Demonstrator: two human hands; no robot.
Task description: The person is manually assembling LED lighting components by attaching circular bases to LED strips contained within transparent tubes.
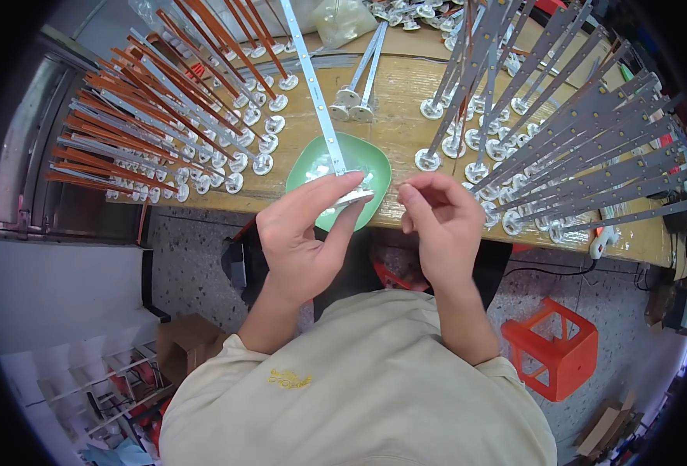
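Observation:
My left hand (300, 237) is closed, with thumb and fingers pinching the round white base of an LED light strip (316, 89). The narrow pale strip, dotted with small LEDs, rises from the base and tilts away to the upper left. Below it on the table sits a green bowl (378, 167); my fingers hide part of its contents. Just right of the bowl, my right hand (448, 233) is raised with thumb and fingertips pressed together. Whatever might be between them is too small to make out.
Orange-backed strips on round bases (234, 140) crowd the table's left. Grey LED strips (584, 140) on similar bases fill the right. Two strips (366, 70) lie behind the bowl, near a clear plastic bag (347, 22). An orange stool (553, 349) stands on the floor at right.

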